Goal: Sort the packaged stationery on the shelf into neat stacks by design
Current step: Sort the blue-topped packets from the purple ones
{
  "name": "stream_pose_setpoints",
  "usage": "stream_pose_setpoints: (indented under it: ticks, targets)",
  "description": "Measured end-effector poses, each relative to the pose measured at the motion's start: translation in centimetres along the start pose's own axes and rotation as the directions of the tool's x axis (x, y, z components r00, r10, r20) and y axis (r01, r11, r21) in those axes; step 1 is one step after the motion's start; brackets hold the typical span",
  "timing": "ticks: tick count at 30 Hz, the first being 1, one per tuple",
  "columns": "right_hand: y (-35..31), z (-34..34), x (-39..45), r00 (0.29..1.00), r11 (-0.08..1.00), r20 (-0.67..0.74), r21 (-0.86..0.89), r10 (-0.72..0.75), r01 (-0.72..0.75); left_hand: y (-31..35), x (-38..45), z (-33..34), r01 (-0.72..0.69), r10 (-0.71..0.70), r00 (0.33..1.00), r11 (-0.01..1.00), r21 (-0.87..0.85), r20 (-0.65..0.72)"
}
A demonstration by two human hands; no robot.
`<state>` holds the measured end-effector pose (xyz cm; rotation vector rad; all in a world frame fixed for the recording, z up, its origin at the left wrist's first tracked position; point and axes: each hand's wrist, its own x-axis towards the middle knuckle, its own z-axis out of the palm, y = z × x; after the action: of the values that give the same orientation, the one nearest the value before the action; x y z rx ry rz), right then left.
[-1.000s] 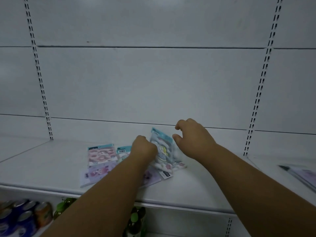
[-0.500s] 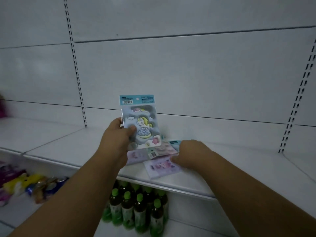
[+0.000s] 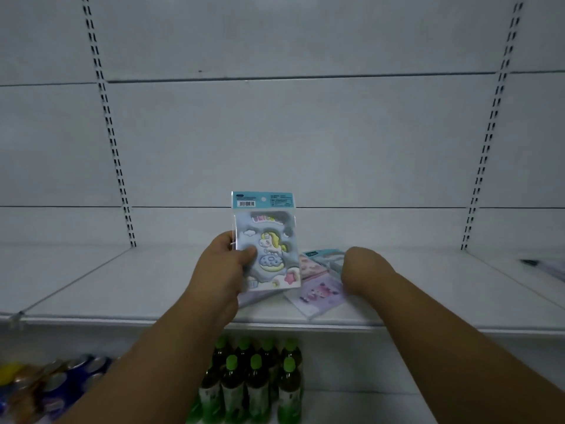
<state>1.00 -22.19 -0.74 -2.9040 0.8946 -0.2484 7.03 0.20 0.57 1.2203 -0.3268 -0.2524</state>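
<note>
My left hand point(image 3: 223, 270) holds a unicorn sticker packet point(image 3: 269, 240) upright above the white shelf point(image 3: 122, 286), thumb on its front; the packet has a teal header with a barcode. To its right a loose pile lies on the shelf: a purple packet point(image 3: 318, 296) at the front, a pink packet point(image 3: 312, 266) behind it and a teal-topped packet point(image 3: 324, 254) at the back. My right hand point(image 3: 363, 270) rests on this pile, back toward me, with its fingers bent down out of sight.
Green-capped bottles point(image 3: 253, 377) stand on the lower shelf under the pile, and drink cans point(image 3: 52, 381) lie at the lower left. Another flat packet point(image 3: 547, 267) lies at the far right of the shelf. Slotted uprights flank the white back panel.
My left hand has lifted the unicorn packet off the pile and holds it upright. My right hand came down from above the pile onto the packets.
</note>
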Motion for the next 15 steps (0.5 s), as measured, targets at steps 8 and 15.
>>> stream_pose_setpoints:
  ticks: [8,15]
  targets:
    - [3.4,-2.5,-2.7,0.928,0.621,-0.254,0.783,0.274,0.031,-1.1,-0.2,3.0,-0.018,0.018,0.988,1.0,-0.005,0.154]
    - [11.2,-5.8,-5.4,0.906,0.298,-0.128,0.955,0.403,0.003,-3.4,-1.1,10.5,0.009,0.018,0.954,0.996,-0.087,0.3]
